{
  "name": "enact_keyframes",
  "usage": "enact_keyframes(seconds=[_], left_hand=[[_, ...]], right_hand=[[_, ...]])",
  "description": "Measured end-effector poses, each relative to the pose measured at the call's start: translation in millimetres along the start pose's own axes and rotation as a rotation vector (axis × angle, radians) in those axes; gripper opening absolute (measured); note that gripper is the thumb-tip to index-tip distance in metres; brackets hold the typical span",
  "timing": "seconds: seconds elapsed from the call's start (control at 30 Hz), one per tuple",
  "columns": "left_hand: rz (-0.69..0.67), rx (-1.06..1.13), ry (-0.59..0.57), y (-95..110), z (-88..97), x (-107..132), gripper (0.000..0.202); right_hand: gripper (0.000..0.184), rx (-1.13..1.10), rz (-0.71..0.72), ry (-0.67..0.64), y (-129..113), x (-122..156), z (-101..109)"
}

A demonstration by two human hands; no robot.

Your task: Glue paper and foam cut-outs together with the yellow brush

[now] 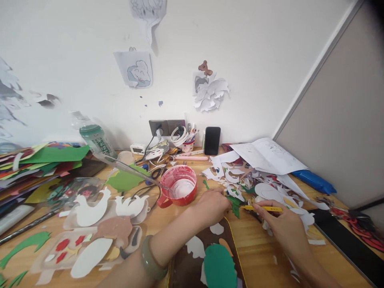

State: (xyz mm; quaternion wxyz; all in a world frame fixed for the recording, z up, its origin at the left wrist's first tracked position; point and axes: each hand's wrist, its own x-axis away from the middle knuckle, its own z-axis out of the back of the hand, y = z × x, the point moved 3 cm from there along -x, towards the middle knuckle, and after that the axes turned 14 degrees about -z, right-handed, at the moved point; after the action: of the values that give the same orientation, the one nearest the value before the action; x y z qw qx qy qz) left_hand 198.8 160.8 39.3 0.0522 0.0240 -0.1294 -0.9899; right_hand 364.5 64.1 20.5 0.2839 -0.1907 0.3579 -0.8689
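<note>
My left hand reaches across the table with fingers curled at a small dark green paper piece, seeming to pinch its edge; the fingertips are mostly hidden. In my right hand is a pair of slim yellow tweezers, its dark tip pointing left at the green piece. Below my left hand lies a dark brown board with yellow edging. White paper cutouts and a large green rounded cutout rest on it.
A red cup with white paste and a long stirrer stands behind my left forearm. Paper scraps heap at the back right. Plastic trays with cutouts lie left. A phone leans upright by the wall; a black slab lies right.
</note>
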Motion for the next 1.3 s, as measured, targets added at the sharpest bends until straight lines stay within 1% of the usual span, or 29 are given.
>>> enact_keyframes(seconds=[0.17, 0.33, 0.67, 0.9, 1.3], left_hand=[[0.003, -0.003, -0.006, -0.4, -0.1, 0.2, 0.017], [0.001, -0.001, -0.011, -2.0, -1.2, -1.1, 0.018], [0.004, -0.021, -0.002, -2.3, -1.7, -1.1, 0.020], [0.008, -0.035, 0.000, -1.4, -0.4, -1.4, 0.017], [0.002, -0.045, -0.037, 0.3, -0.2, -2.4, 0.019]], right_hand=[[0.036, -0.010, 0.019, -0.010, 2.5, 2.1, -0.6], [0.036, -0.012, 0.047, -0.053, 1.7, 3.9, -3.8], [0.034, -0.021, 0.049, -0.002, 1.0, 3.9, -1.3], [0.033, -0.017, 0.058, 0.028, 1.4, 5.0, -0.6], [0.032, 0.011, 0.077, 0.023, 1.2, 7.4, -1.5]])
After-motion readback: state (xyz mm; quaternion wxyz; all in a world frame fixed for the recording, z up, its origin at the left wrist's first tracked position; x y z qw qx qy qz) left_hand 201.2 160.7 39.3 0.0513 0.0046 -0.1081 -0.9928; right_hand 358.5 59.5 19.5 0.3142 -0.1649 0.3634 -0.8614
